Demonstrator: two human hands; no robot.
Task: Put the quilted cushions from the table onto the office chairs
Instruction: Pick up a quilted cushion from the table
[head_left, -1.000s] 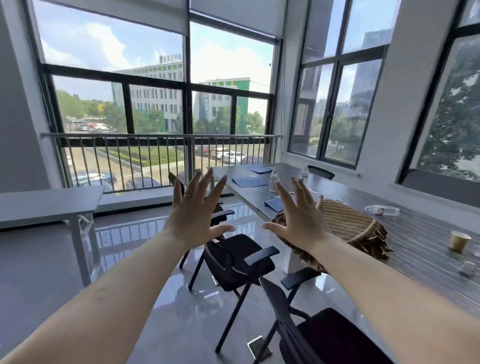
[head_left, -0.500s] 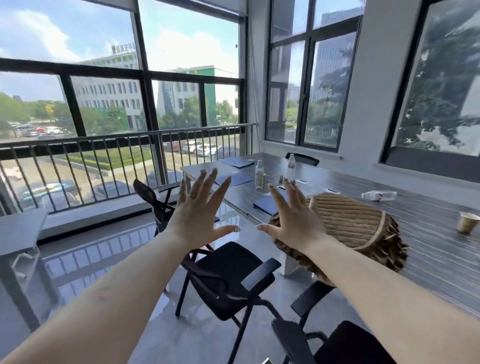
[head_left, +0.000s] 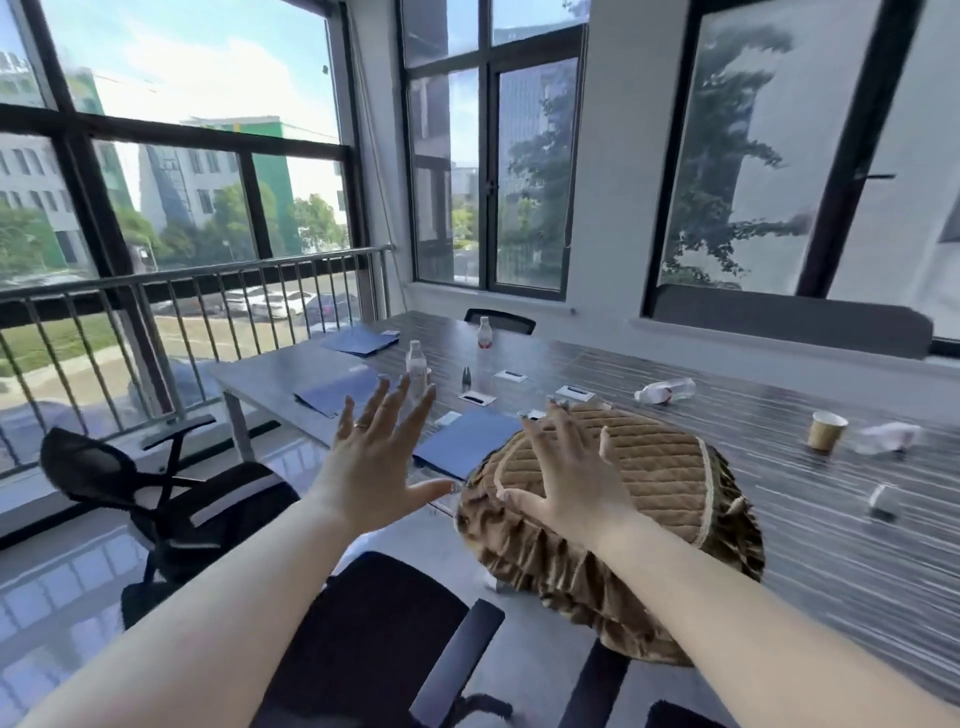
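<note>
A stack of brown quilted cushions with ruffled edges lies on the near edge of the long striped table, partly overhanging it. My right hand hovers over the stack's left side, fingers spread, holding nothing. My left hand is stretched out to the left of the stack, over the table's edge, fingers also spread and empty. A black office chair stands right below my arms. A second black chair stands further left, turned away.
On the table lie blue folders, two upright water bottles, a fallen bottle, a paper cup and crumpled plastic. Another chair back shows at the far end. A metal railing and windows line the left.
The view has swung right and closer to the table. Both hands stay spread and now reach nearer the cushion stack, the right hand over its left part.
</note>
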